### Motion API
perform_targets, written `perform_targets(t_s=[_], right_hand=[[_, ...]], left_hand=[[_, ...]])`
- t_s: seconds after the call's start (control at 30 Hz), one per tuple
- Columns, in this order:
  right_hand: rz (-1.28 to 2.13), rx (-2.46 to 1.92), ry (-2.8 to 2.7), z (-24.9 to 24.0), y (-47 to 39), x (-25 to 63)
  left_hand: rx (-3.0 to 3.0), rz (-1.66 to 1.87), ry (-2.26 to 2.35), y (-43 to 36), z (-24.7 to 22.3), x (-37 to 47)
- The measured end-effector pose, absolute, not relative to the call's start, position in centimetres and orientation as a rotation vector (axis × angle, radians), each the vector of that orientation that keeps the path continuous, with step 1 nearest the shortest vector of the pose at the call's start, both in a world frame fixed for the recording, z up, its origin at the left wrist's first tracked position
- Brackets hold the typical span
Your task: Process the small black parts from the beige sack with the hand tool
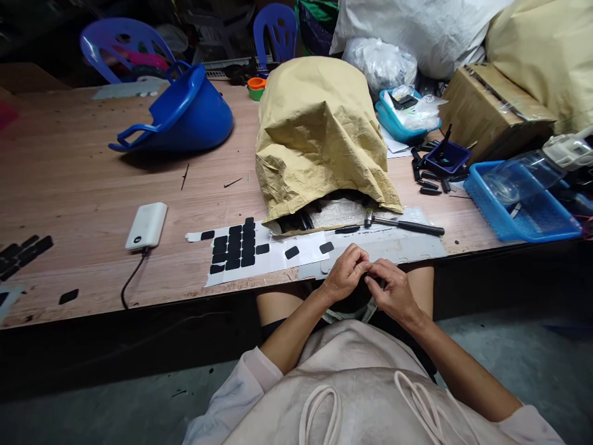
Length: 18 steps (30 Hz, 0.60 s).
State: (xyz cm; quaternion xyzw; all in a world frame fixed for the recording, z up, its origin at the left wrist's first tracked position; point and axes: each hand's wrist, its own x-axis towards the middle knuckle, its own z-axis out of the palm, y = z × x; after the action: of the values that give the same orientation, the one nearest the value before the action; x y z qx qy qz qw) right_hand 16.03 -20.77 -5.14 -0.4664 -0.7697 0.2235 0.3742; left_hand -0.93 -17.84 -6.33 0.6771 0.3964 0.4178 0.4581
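My left hand [345, 272] and my right hand [391, 287] meet above my lap, just off the table's front edge. Both are closed, fingertips pinched together around something small and dark that I cannot make out. Just beyond them lies a hammer [417, 227] with a black handle, resting on a grey sheet [370, 250]. A slim black piece [347, 229] is beside the hammer's head. To the left, a white backing sheet [273, 262] carries several black rounded-corner stickers [235, 246]. Black parts show in the mouth of a yellow sack [319, 136] that faces me.
A white power bank [147, 227] with a cable sits left. Behind it a blue tub [185, 117] lies tipped. At right are a blue basket [514, 216], a small purple tray [447, 159], loose black pieces [430, 184] and a cardboard box [491, 105].
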Motion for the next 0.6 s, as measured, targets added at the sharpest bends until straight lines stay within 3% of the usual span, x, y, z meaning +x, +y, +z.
perform_targets(t_s=[0.6], right_hand=[[0.615, -1.176, -1.952, -5.09, -20.74, 15.87]], left_hand=[[1.534, 1.078, 1.01, -18.01, -6.71, -1.14]])
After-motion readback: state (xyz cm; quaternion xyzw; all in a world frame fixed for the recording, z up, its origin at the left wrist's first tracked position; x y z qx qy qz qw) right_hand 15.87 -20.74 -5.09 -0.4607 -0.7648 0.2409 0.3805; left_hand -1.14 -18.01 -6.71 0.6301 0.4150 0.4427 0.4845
